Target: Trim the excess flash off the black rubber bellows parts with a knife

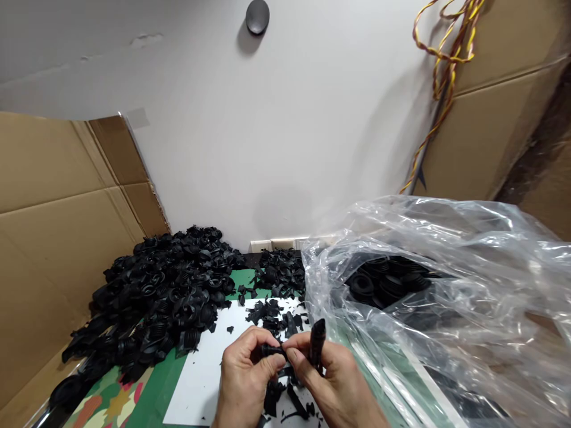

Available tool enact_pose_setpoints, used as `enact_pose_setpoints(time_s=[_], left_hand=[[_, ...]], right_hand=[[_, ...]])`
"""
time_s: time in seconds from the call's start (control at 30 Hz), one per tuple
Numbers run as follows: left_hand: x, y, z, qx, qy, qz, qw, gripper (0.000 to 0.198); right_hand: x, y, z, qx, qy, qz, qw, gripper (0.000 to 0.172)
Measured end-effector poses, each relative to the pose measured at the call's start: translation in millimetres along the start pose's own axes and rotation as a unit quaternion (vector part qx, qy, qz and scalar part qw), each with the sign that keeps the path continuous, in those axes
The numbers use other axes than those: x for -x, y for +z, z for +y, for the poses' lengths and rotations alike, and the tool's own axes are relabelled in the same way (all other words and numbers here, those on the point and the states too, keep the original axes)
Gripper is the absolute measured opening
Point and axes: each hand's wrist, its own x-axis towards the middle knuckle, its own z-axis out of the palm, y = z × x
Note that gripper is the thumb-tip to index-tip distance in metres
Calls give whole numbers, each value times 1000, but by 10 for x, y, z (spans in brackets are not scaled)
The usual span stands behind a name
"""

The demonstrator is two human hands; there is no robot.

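A small black ribbed rubber part [270, 350] is pinched between the thumb and fingers of my left hand [245, 377]. Close beside it, the thumb and forefinger of my right hand [332, 374] pinch at the part's edge. A dark pen-shaped tool [317, 340] stands up between the fingers of that same hand; its lower end is hidden. Under both hands lies a white sheet [191, 386] with torn black rubber scraps [273, 397] scattered over it.
A large heap of black ribbed rubber parts [165, 291] lies at left against a cardboard panel [53, 220]. More scraps [281, 270] pile up behind the sheet. At right, a clear plastic bag [482, 285] holds black rubber parts [383, 282]. Twisted yellow-brown wires [446, 59] hang above.
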Motion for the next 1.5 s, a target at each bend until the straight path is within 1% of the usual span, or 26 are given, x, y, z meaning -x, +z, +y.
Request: enact_pose_setpoints(time_s=[0.13, 0.23, 0.3, 0.43, 0.53, 0.6, 0.67, 0.77, 0.83, 0.9, 0.97, 1.03, 1.07, 1.1, 1.13, 1.17, 1.2, 1.23, 1.27, 1.33, 1.37, 1.4, 1.43, 1.5], left_hand=[[16, -6, -25, 17, 3, 8, 1000, 11], [25, -14, -35, 4, 10, 15, 1000, 12], [31, -25, -42, -13, 23, 14, 1000, 13], [46, -54, -69, -70, 96, -2, 993, 16], [58, -80, -95, -127, 152, -23, 980, 13], [63, -95, -106, -162, 182, -37, 969, 10], [67, -106, -110, -192, 200, -50, 960, 8], [77, -120, -115, -244, 195, -51, 948, 12], [87, -128, -127, -282, 185, -49, 940, 17], [99, -135, -145, -308, 190, -54, 931, 20], [113, -146, -155, -316, 208, -59, 924, 21], [130, -167, -144, -308, 222, -75, 922, 19], [138, -184, -131, -298, 223, -101, 923, 18], [143, -204, -113, -282, 219, -138, 924, 17], [144, -228, -92, -261, 209, -173, 926, 18], [141, -254, -70, -238, 191, -194, 932, 19], [131, -277, -49, -214, 164, -195, 943, 21], [117, -296, -29, -194, 129, -175, 957, 23], [99, -306, -12, -180, 90, -140, 969, 24], [66, -286, 18, -166, 32, -70, 983, 26], [54, -254, 33, -164, 22, -53, 985, 26], [48, -208, 50, -161, 33, -53, 985, 27], [46, -155, 70, -159, 56, -64, 984, 27], [43, -52, 117, -159, 111, -103, 976, 28]], right_hand=[[-16, -12, -12, -15, 37, -18, 999, 23], [-24, -15, -45, -19, 73, -33, 997, 22], [-32, -19, -74, -11, 82, -44, 996, 21], [-55, -40, -129, 35, 73, -75, 994, 19], [-82, -61, -154, 122, 32, -109, 986, 20], [-97, -67, -163, 207, 8, -133, 969, 20], [-101, -62, -162, 296, 1, -144, 944, 18], [-82, -22, -135, 401, -22, -135, 906, 17], [-61, 32, -98, 447, -49, -126, 884, 19], [-47, 99, -43, 479, -66, -121, 867, 22], [-48, 155, 22, 507, -63, -111, 852, 23], [-69, 161, 82, 523, -55, -92, 846, 20], [-84, 138, 104, 519, -55, -78, 849, 20], [-101, 99, 119, 506, -43, -62, 859, 19], [-116, 48, 127, 479, -30, -47, 876, 18], [-128, -9, 129, 435, -14, -32, 900, 15], [-134, -65, 126, 374, -4, -22, 927, 13], [-133, -113, 121, 305, 2, -14, 952, 14], [-125, -146, 117, 236, 8, -9, 972, 19], [-91, -159, 110, 126, 32, -16, 991, 30], [-69, -141, 106, 92, 48, -25, 994, 32], [-45, -114, 100, 68, 56, -35, 995, 33], [-22, -85, 89, 55, 54, -45, 996, 34], [9, -64, 45, 60, 29, -57, 996, 34]])
